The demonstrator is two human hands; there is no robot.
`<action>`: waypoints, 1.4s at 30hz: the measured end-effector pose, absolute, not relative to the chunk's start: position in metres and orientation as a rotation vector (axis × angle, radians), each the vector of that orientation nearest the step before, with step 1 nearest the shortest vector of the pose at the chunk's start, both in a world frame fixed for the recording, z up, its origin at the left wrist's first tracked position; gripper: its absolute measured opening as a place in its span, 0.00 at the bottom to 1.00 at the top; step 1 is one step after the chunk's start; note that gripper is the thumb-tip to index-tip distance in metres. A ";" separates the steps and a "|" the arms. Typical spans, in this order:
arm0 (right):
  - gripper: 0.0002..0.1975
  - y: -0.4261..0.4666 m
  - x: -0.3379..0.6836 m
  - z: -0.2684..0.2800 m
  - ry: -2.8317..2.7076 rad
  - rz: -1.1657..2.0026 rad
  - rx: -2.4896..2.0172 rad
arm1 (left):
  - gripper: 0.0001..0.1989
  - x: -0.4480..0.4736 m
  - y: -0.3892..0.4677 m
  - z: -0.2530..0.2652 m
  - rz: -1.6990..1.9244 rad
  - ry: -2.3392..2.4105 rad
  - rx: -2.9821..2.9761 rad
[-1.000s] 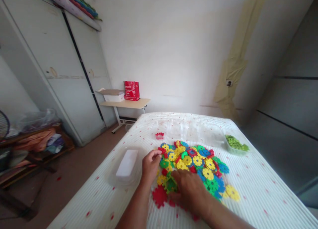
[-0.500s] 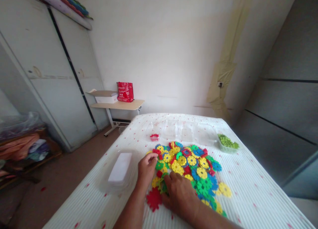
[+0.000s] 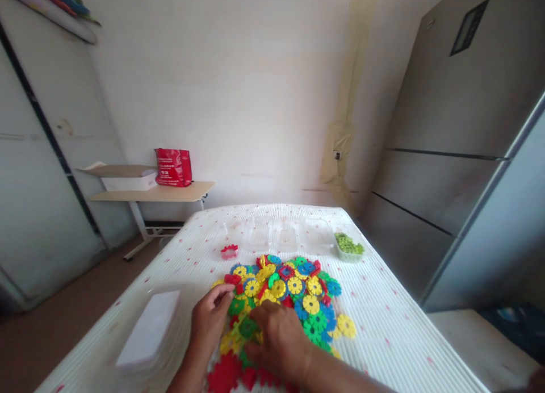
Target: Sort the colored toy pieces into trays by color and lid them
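Note:
A heap of plastic snowflake discs [image 3: 293, 285] in red, yellow, green and blue lies on the table. My left hand [image 3: 212, 313] is at its left edge, fingers curled, thumb and index close together beside a red piece [image 3: 233, 279]; whatever is between the fingertips is too small to make out. Over the near left part of the heap reaches my right hand [image 3: 281, 336], palm down, thumb and index apart around a green disc [image 3: 248, 327] in the pile. Larger red toothed pieces [image 3: 225, 373] lie below it, partly hidden by the hand.
On the left stands a clear plastic container with a white card [image 3: 150, 327]. Clear trays [image 3: 283, 234] lie at the back, a red piece [image 3: 229, 250] on the left and a tub of green pieces [image 3: 349, 245] on the right. A fridge [image 3: 438, 132] stands beyond the table's right side.
The view has turned to the right, bringing more of the fridge in. Both hands stay at the heap. More red toothed pieces show below my right hand.

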State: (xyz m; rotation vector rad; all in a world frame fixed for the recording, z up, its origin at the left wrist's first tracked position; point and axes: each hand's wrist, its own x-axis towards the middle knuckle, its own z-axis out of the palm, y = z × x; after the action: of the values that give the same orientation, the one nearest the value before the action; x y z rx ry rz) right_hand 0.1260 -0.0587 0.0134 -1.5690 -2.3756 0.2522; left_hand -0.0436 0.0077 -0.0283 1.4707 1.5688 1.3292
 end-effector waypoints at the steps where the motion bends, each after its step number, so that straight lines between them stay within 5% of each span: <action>1: 0.16 -0.058 0.129 0.015 -2.364 0.249 -1.562 | 0.16 -0.044 0.009 -0.030 1.321 1.570 1.479; 12: 0.16 -0.038 0.175 0.044 -2.129 0.195 -1.539 | 0.15 -0.042 0.007 -0.030 1.351 1.541 1.469; 24: 0.20 0.012 0.321 0.071 -1.474 -0.106 -2.097 | 0.14 -0.038 0.005 -0.031 1.369 1.532 1.483; 42: 0.22 0.104 0.379 0.072 -1.414 0.050 -2.585 | 0.16 -0.044 0.011 -0.038 1.266 1.637 1.510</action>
State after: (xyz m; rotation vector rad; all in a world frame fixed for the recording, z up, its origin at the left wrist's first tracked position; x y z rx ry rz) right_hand 0.3785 0.1041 0.0723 -2.5846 -1.4144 0.0498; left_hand -0.0439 0.0107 -0.0382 1.5104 1.6374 1.2656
